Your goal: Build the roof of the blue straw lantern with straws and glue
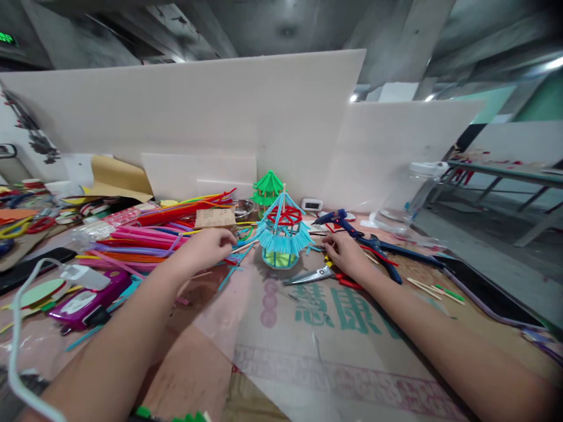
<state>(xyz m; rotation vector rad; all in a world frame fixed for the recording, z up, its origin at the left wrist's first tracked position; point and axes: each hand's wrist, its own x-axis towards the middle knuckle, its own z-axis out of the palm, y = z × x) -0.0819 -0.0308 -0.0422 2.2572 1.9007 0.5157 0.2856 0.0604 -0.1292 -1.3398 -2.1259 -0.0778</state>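
Note:
A small model pavilion (pixel 284 234) with a light blue fringed eave, blue ribs, a red ring and a pale green base stands upright between my hands. To its left, my left hand (pixel 210 249) has curled fingers over blue strips (pixel 235 264); whether it grips one is hidden. On the right, my right hand (pixel 345 253) bends its fingers inward beside the pavilion, and anything pinched there is too small to make out. Scissors (pixel 310 275) with red and yellow handles lie partly beneath that hand. Behind the blue model is a green-roofed pavilion (pixel 267 186).
Colourful pipe cleaners (pixel 136 240) are heaped at left, near a purple device (pixel 90 302) with a white cable. A blue glue gun (pixel 336 218), pliers (pixel 389 266), thin sticks (pixel 424 288), a phone (pixel 488 287) and a clear jar (pixel 407 196) occupy the right. White panels (pixel 220 117) stand behind.

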